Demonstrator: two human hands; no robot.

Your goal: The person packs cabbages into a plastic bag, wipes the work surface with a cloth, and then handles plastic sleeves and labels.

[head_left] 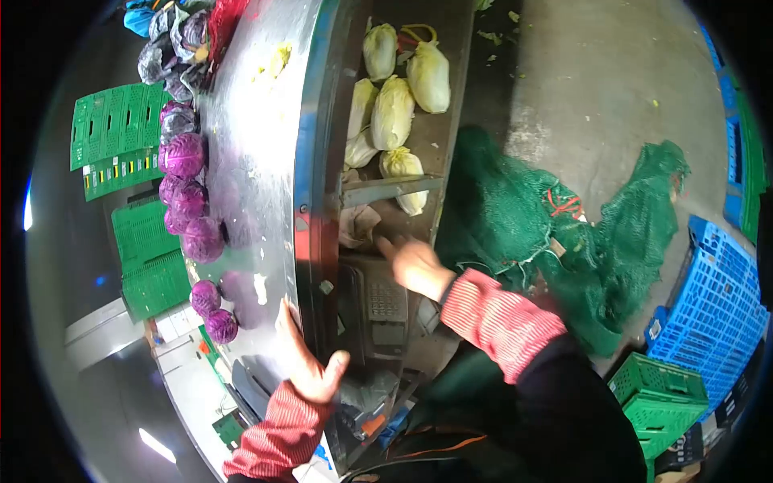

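Observation:
My left hand [309, 362] lies along the edge of the metal table [254, 105], its fingers stretched out and its thumb apart. Under the tabletop, my right hand [415, 264] reaches into the shelf [431, 137], its fingers extended and partly blurred beside a crumpled beige cloth or glove [357, 225]. Contact with that piece cannot be made out. Close below the right hand sits a grey device with a keypad [386, 302]. Several napa cabbages [394, 113] lie farther along the shelf, past a metal crossbar [390, 190].
Purple cabbages [187, 201] line the table's far side, with bagged ones [165, 56] at the end. Green netting [515, 209] is heaped on the floor. Blue crates [708, 290] and green crates [660, 394] stand at the right. More green crates [121, 137] are beyond the table.

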